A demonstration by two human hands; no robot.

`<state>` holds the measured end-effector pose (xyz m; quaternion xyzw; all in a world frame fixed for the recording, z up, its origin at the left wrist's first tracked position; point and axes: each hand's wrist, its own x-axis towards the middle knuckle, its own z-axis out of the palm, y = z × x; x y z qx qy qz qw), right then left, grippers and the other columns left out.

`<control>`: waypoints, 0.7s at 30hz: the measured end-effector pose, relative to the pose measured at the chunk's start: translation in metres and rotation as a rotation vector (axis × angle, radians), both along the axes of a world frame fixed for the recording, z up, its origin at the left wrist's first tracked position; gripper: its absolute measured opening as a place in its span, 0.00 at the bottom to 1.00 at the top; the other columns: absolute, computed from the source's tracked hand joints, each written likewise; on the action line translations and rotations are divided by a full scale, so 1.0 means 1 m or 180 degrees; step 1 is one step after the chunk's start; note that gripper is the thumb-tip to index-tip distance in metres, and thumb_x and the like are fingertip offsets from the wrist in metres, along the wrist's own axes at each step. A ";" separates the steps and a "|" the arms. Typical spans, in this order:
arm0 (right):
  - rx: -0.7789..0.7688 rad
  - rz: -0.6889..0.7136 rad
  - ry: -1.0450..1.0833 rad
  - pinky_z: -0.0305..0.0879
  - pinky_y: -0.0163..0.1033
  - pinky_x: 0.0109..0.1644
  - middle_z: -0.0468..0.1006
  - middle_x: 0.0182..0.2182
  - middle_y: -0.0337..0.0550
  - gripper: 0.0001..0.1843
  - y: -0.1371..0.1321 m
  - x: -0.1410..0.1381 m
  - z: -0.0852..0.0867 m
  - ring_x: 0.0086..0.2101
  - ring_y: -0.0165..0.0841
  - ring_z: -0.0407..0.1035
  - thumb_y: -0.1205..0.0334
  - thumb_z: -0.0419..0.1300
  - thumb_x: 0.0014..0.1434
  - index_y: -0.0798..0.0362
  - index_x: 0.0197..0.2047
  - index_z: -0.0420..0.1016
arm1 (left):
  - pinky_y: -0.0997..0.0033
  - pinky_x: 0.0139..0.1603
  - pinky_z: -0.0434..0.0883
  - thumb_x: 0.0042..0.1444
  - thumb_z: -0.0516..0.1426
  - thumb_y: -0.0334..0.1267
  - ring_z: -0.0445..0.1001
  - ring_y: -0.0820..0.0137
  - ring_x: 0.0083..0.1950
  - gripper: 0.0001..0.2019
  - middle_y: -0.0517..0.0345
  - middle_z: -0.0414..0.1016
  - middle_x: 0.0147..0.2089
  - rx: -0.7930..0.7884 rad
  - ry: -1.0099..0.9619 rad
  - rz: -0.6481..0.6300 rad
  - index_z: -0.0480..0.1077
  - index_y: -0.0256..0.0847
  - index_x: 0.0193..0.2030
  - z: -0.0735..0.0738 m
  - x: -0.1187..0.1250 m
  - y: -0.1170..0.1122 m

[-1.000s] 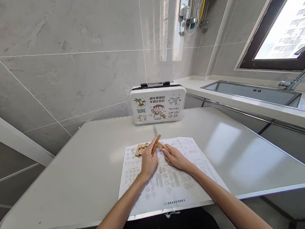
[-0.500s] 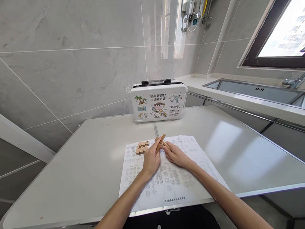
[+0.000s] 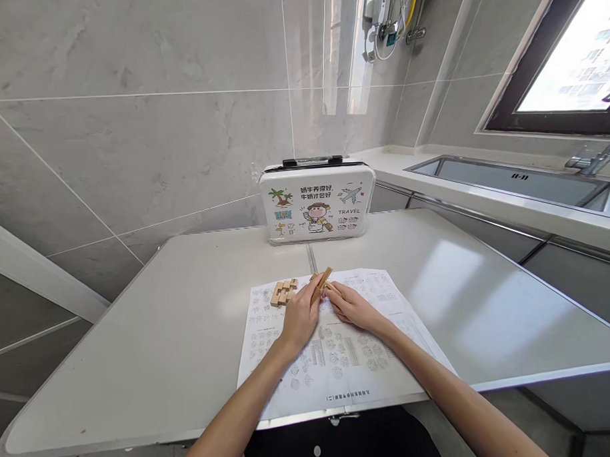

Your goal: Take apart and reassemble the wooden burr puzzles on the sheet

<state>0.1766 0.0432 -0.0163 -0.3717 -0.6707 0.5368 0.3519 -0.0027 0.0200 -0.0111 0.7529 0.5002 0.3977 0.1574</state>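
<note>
My left hand (image 3: 302, 313) is closed around a wooden puzzle stick (image 3: 325, 277) that tilts up to the right. My right hand (image 3: 352, 307) pinches a second wooden puzzle stick (image 3: 334, 289), which slants across and meets the first one. The fingers partly hide where the two pieces touch. Left of my left hand, several notched wooden puzzle pieces (image 3: 282, 292) lie grouped on a printed instruction sheet (image 3: 350, 387). Both hands are over this sheet, which carries small line diagrams.
A white cartoon-printed case (image 3: 318, 205) stands upright at the back of the grey folding table (image 3: 154, 354), near the tiled wall. To the right are a counter with a sink (image 3: 513, 178) and a faucet (image 3: 590, 162). Pipes and cables (image 3: 391, 32) hang on the wall.
My hands and the two sticks stay joined in nearly the same place, with only slight finger movement. The view has shifted a little.
</note>
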 end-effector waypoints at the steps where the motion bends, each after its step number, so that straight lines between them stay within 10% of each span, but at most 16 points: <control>1: -0.0021 0.0009 0.0006 0.50 0.33 0.20 0.58 0.21 0.29 0.21 0.000 0.000 0.000 0.19 0.26 0.50 0.41 0.52 0.73 0.48 0.35 0.59 | 0.58 0.57 0.78 0.72 0.50 0.35 0.81 0.60 0.58 0.23 0.52 0.78 0.64 0.0047 0.0053 -0.0005 0.63 0.49 0.73 0.000 0.000 0.000; 21: -0.0182 0.0263 0.0241 0.44 0.33 0.20 0.55 0.20 0.28 0.23 0.000 0.003 0.001 0.19 0.26 0.46 0.40 0.52 0.72 0.47 0.33 0.55 | 0.58 0.56 0.77 0.73 0.48 0.37 0.80 0.60 0.57 0.24 0.49 0.79 0.61 0.0119 0.0290 -0.0380 0.60 0.48 0.74 0.000 -0.006 0.001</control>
